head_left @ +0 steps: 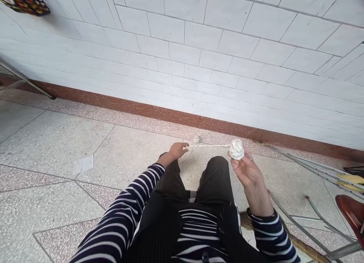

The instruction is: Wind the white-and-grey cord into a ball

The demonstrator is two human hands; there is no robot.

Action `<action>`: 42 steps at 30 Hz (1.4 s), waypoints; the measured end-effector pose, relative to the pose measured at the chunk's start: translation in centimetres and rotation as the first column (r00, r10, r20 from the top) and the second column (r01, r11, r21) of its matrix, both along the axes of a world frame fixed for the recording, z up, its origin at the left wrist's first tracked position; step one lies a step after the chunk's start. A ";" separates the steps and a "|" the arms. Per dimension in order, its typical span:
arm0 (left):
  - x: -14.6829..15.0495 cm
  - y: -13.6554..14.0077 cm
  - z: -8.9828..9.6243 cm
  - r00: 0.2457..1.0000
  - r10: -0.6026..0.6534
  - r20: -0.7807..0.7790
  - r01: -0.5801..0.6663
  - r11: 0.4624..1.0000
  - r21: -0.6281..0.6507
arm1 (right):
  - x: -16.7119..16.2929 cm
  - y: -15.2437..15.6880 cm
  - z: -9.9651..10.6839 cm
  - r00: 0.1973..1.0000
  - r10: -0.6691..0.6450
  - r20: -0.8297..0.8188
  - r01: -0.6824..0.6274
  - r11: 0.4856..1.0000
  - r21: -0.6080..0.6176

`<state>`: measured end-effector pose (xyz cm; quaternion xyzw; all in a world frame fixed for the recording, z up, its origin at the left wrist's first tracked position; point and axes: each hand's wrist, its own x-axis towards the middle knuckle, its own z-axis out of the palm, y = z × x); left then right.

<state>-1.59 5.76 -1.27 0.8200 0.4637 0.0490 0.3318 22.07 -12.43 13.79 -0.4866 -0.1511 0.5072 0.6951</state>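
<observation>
Raised on the right, my right hand (247, 168) grips a small ball of white cord (236, 149) between thumb and fingers. A strand of the cord (210, 145) runs nearly straight across to my left hand (178, 150), which pinches it above my left knee. From there a thinner length seems to hang toward the floor, where a small heap of white cord (196, 139) lies near the wall. My knees in dark trousers (217, 172) are below the strand.
A white tiled wall (184, 54) with a reddish-brown baseboard (159, 113) stands ahead. Metal crutches (307, 162) and a metal-legged chair (352, 213) are at the right. A white paper (83, 164) lies on the floor at left; a metal leg (36, 86) stands beyond it.
</observation>
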 end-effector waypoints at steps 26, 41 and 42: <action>5.5 -2.8 6.0 0.790 0.027 0.613 0.072 0.988 -0.137 | -1.2 3.0 -0.9 0.849 0.491 0.195 -0.504 0.864 0.017; 2.5 -7.7 4.6 0.943 -0.281 0.178 0.243 0.947 0.209 | -2.9 1.5 -11.0 0.724 0.449 0.523 -0.379 0.893 -0.242; 2.3 -7.6 4.4 0.936 -0.285 0.205 0.251 0.952 0.174 | -3.7 0.2 -10.9 0.738 0.482 0.471 -0.424 0.876 -0.231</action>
